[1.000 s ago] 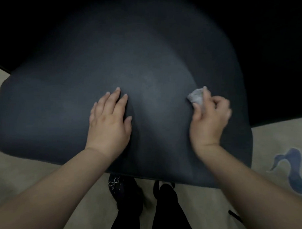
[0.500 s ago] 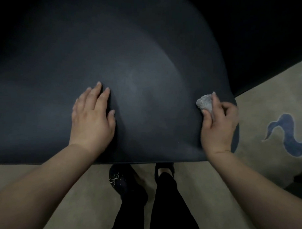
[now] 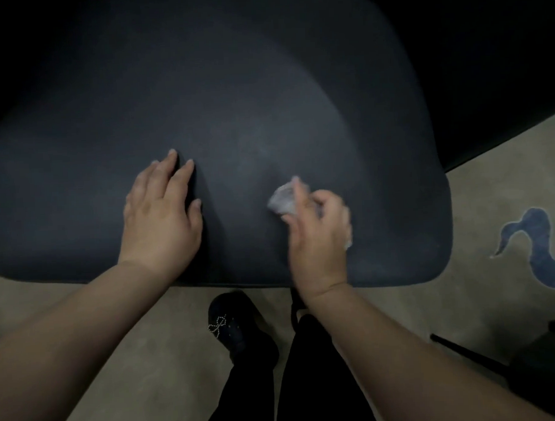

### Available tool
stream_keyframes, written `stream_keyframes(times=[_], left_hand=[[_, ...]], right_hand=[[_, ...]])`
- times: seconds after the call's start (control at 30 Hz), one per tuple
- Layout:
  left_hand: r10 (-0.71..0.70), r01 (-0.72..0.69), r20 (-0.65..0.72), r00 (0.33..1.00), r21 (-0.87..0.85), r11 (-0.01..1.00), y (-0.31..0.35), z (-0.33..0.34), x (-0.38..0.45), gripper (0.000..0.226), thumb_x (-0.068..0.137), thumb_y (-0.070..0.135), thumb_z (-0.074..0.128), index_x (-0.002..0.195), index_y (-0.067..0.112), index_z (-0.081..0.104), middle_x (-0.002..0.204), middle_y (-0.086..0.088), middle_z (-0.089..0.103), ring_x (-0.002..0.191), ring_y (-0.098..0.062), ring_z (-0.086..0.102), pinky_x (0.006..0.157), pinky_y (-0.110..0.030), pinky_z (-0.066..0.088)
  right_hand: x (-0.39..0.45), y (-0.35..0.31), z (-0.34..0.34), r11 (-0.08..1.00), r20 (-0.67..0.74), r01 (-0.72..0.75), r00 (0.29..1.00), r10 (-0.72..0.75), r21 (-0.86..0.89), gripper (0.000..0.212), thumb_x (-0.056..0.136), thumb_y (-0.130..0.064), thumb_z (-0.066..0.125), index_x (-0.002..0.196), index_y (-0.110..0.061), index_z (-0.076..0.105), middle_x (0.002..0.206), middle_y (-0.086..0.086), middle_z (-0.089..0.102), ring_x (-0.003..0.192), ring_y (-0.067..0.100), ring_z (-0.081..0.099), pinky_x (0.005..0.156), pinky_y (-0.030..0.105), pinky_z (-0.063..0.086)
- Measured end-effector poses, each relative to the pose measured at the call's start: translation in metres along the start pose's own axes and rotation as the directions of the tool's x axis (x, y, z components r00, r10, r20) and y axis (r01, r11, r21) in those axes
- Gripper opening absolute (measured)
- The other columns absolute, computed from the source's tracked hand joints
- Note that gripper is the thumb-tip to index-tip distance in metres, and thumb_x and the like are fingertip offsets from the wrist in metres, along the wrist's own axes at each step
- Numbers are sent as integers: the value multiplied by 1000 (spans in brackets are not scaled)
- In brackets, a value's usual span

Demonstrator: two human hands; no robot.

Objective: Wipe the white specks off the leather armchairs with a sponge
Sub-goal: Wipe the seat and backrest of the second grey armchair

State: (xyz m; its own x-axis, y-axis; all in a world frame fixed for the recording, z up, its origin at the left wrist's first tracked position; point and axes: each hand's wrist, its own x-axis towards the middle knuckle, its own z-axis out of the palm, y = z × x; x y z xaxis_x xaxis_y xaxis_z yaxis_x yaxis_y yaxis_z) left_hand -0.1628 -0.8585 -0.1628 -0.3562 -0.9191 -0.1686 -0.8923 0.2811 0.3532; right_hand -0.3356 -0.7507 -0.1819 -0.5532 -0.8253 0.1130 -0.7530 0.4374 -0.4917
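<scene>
1. The dark, matte leather armchair seat (image 3: 234,101) fills the upper two thirds of the frame, its rounded front edge running across the middle; a faint pale smear sits just above centre.
2. The beige carpet with a blue wavy pattern (image 3: 480,297) lies along the bottom and right.
3. The left hand (image 3: 161,214) lies flat on the seat at centre left, fingers straight and pressed down, bracing.
4. The right hand (image 3: 318,237) sits right of centre, its grip curled and pinching the sponge.
5. The small pale grey crumpled sponge (image 3: 282,199) pokes out at the upper left of that grip, touching the leather.
6. The smear lies up and left of the sponge, between the two hands and nearer the right; specks themselves are too faint to make out.
</scene>
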Motion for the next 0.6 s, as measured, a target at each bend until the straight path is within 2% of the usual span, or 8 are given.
stream_keyframes(times=[0.03, 0.1, 0.17, 0.2, 0.37, 0.43, 0.53, 0.6], left_hand=[[4, -4, 8, 1000, 2, 1000, -3, -2, 0, 54, 92, 20, 55, 144, 15, 39, 155, -6, 28, 142, -30, 21, 115, -51, 20], [17, -17, 16, 1000, 4, 1000, -7, -4, -1, 55, 91, 18, 57, 143, 14, 41, 154, -8, 30, 140, -32, 23, 113, -52, 23], [20, -20, 18, 1000, -1, 1000, -9, -6, -1, 54, 91, 17, 57, 142, 12, 42, 153, -9, 31, 140, -33, 25, 113, -52, 24], [11, -11, 18, 1000, -8, 1000, -9, -7, -2, 54, 91, 16, 57, 142, 12, 42, 154, -9, 31, 140, -32, 24, 113, -51, 23], [-96, 94, -30, 995, -68, 993, -17, -18, -2, 50, 93, 12, 53, 141, 10, 43, 153, -7, 31, 139, -30, 25, 113, -47, 23], [-126, 123, -41, 991, -72, 990, -28, -24, -2, 50, 92, 7, 50, 141, 9, 43, 152, -8, 32, 138, -30, 25, 113, -47, 24], [-197, 193, -36, 980, -93, 977, -49, -36, -3, 51, 91, 2, 46, 141, 10, 43, 152, -9, 31, 138, -30, 25, 115, -45, 23], [-228, 226, -12, 974, -93, 970, -58, -42, -3, 49, 90, 2, 47, 139, 9, 45, 149, -11, 35, 136, -32, 28, 115, -43, 24]], right_hand=[[10, 14, -6, 999, -24, -37, 999, 37, -33, 54, 83, -15, 69, 135, -18, 54, 112, 17, 55, 92, 36, 52, 81, 43, 43], [31, 33, -14, 978, -97, -204, 975, 200, -37, 52, 89, -17, 63, 140, -22, 49, 117, 16, 50, 98, 33, 47, 88, 44, 41], [41, 28, -9, 937, -154, -348, 928, 340, -34, 52, 92, -19, 59, 142, -25, 45, 119, 12, 47, 98, 28, 43, 89, 45, 40], [41, 16, -3, 930, -166, -366, 920, 355, -36, 53, 92, -19, 59, 142, -26, 44, 120, 12, 47, 98, 28, 43, 87, 44, 39], [23, -74, 40, 986, -32, -163, 986, 164, 26, 54, 81, -14, 72, 133, -16, 57, 111, 16, 58, 90, 35, 54, 76, 42, 46], [20, -102, 52, 994, 57, -90, 995, 87, 60, 55, 83, -13, 71, 136, -17, 54, 114, 14, 57, 95, 33, 54, 79, 42, 45], [21, -115, 55, 986, 277, 124, 949, -151, 113, 55, 90, -14, 62, 141, -21, 46, 120, 11, 49, 103, 29, 46, 86, 41, 39], [32, -103, 46, 977, 371, 172, 905, -206, 125, 52, 91, -18, 60, 141, -25, 46, 120, 8, 47, 105, 28, 43, 87, 41, 36]])
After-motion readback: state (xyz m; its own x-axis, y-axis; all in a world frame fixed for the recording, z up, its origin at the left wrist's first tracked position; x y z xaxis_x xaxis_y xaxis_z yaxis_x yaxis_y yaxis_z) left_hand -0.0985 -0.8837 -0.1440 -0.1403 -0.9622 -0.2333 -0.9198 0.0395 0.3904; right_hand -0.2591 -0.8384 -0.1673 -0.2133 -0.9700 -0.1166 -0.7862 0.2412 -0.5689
